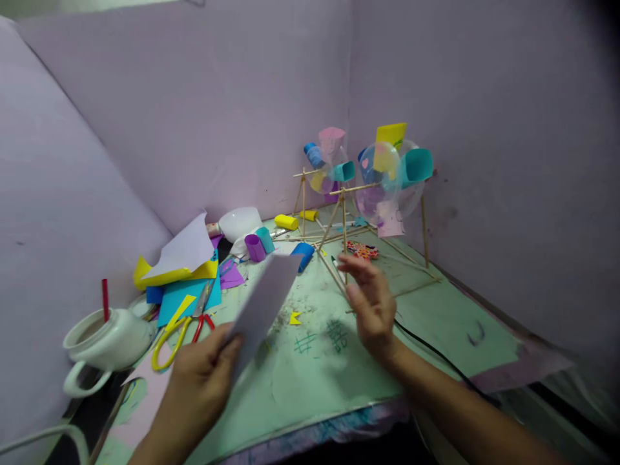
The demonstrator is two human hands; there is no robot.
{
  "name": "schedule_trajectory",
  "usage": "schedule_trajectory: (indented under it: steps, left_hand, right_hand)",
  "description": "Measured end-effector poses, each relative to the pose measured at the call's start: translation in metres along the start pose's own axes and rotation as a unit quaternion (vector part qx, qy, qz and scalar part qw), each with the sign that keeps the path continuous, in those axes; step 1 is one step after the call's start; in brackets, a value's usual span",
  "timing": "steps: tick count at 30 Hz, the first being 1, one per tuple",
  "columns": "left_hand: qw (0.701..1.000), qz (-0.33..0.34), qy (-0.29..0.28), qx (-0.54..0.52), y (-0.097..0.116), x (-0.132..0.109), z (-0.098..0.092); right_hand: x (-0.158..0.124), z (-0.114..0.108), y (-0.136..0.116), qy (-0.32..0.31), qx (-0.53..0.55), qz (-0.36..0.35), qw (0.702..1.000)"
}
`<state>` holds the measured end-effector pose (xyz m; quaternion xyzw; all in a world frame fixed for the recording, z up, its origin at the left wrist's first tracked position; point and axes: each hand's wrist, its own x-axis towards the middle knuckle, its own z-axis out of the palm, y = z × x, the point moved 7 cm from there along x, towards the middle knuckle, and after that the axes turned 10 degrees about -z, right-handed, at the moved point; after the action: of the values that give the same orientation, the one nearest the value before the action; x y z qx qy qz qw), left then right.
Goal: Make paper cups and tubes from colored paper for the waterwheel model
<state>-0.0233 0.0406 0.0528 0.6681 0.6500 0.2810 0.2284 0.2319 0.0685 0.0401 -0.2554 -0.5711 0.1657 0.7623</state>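
A strip of pale, whitish paper [268,303] slants up over the table, pinched near its lower end by my left hand [206,374]. My right hand [372,307] hangs in the air to the right of the strip, fingers apart and curved, touching nothing I can see. Just behind that hand stands a wheel model [387,174] on a stick frame, with yellow, teal, blue and pink paper pieces around clear discs. A blue paper roll [305,256] lies beyond the strip's top end.
Yellow-handled scissors [169,342] and coloured paper sheets [184,284] lie at left, beside a white pot [109,342]. A second wheel model [329,161] stands farther back. A white bottle [239,223] lies by the wall. A black cable [436,352] crosses the right side.
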Motion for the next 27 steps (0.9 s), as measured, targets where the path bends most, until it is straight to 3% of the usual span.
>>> schedule_trajectory:
  steps: [1,2,4,6,7,11,14,17,22,27]
  left_hand:
    - [0.994,-0.056,-0.003,-0.099,-0.006,0.003,-0.009]
    - [0.975,-0.110,-0.020,-0.193,-0.013,0.007,-0.009]
    - [0.912,-0.201,-0.065,-0.350,-0.027,0.014,0.006]
    - [0.856,-0.252,-0.105,-0.438,-0.039,0.022,0.031]
    - [0.834,-0.268,-0.117,-0.468,-0.046,0.025,0.044]
    - [0.774,-0.300,-0.140,-0.540,-0.068,0.032,0.076]
    - [0.763,-0.304,-0.152,-0.550,-0.072,0.032,0.080]
    - [0.771,-0.312,-0.151,-0.534,-0.072,0.029,0.076]
    - [0.792,-0.319,-0.096,-0.512,-0.074,0.029,0.069]
    - [0.826,-0.288,-0.037,-0.483,-0.073,0.036,0.060]
  right_hand:
    - [0.006,0.000,0.012,0.035,0.076,0.093,0.992]
    - [0.007,0.010,0.025,0.024,0.152,0.197,0.968]
    - [-0.004,0.043,0.042,-0.070,0.269,0.388,0.879]
    - [-0.023,0.066,0.050,-0.148,0.314,0.498,0.795]
    - [-0.030,0.071,0.055,-0.153,0.314,0.516,0.782]
    - [-0.050,0.070,0.078,-0.108,0.265,0.512,0.810]
    - [-0.062,0.072,0.084,-0.125,0.261,0.527,0.799]
    - [-0.067,0.069,0.086,-0.134,0.218,0.551,0.794]
    - [-0.076,0.075,0.080,-0.214,0.189,0.563,0.776]
    - [-0.084,0.078,0.078,-0.208,0.178,0.577,0.769]
